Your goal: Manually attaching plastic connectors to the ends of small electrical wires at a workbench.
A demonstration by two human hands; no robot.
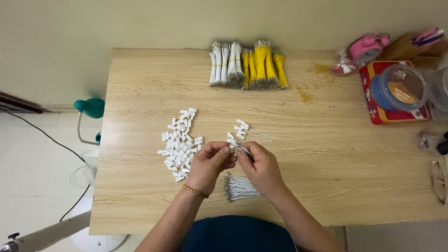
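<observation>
My left hand [211, 163] and my right hand [260, 165] meet over the wooden table [326, 154], pinching a small white plastic connector with thin white wires [239, 148] between the fingertips. A heap of loose white connectors [179, 143] lies just left of my left hand. A loose bundle of short white wires [238, 188] rests under my right wrist. A few connectors with wires fitted [245, 130] lie just beyond my fingers.
Bundles of white wires [225, 64] and yellow wires [263, 65] lie at the table's far edge. At the right stand a red tin [375, 112] holding a clear lidded tub [399, 87], a pink object [366, 48] and glasses [437, 181]. A green lamp [91, 107] is left.
</observation>
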